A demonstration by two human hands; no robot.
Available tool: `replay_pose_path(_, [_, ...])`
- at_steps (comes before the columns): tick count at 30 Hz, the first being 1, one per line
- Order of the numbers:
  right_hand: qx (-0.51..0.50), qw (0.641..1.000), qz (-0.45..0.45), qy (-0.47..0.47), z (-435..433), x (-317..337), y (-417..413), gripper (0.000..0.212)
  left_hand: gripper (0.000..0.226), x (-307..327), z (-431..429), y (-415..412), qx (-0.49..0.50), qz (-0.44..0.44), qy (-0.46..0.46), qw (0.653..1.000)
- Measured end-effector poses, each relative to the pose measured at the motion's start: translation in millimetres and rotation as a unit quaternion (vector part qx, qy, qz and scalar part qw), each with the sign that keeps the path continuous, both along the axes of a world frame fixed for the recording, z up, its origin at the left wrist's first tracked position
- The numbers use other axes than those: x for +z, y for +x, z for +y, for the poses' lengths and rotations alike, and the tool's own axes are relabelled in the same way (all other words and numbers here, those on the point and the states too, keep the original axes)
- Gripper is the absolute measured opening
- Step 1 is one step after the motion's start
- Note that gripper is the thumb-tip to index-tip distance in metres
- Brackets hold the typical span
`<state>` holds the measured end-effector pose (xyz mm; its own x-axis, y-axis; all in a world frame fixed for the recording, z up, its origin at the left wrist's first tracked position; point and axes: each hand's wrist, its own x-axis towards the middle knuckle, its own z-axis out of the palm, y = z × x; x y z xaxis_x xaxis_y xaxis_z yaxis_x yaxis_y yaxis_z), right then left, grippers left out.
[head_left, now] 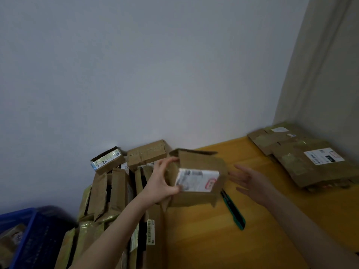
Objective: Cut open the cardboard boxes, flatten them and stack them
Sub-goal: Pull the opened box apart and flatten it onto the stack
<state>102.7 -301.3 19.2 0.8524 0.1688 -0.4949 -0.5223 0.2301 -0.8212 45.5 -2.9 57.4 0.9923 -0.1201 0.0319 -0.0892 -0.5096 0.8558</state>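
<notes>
Left hand (163,181) grips a cardboard box (196,177); right hand (250,178) spread beside it.

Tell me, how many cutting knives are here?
1. The green cutter lies on the wooden surface, just right of the box gripped by the left hand. Others could be hidden under the box pile.

Left of the cardboard box (194,198), your left hand (162,182) and left forearm (116,230) are showing bare, the forearm running slim and smooth from the wrist to the lower frame edge. Right of the box, your right hand (252,179) is appearing motion-blurred, its fingers reading long and narrow. The right forearm (303,220) behind it is likewise showing bare along all its visible length. Dim light is shading both arms.
</notes>
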Motion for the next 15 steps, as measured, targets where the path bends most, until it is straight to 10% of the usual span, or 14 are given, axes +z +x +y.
replay_pose_path(5, [0.094,0.991,0.009,-0.092,6.2,9.4,3.5,0.055,0.081,-4.6,-15.0,-8.4,-0.13,-0.207,0.275,0.93])
replay_pose_path(15, [0.246,0.953,0.028,-0.175,14.1,5.2,1.0,0.076,0.079,-6.7,-5.1,-4.9,-0.125,-0.211,0.294,0.924])
